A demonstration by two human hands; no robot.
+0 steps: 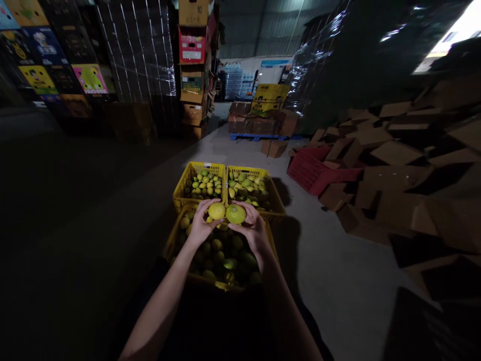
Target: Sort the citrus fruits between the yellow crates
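Observation:
My left hand (201, 223) is closed around a yellow lemon (217, 211). In my right hand (254, 228) is a greener lemon (236, 214), held between thumb and fingers. The two lemons are side by side, almost touching, above the near yellow crate (173, 239). That crate holds many lemons in shadow, partly hidden by my hands and forearms. Just beyond stand two more yellow crates: the far left crate (179, 184) has mostly yellow lemons, and the far right crate (277, 193) has yellow and green ones.
A red crate (313, 173) and a heap of cardboard boxes (394, 175) lie to the right. Ahead, boxes rest on a blue pallet (259, 136), beside a tall stack of cartons (193, 82). Grey concrete floor (330, 271) surrounds the crates.

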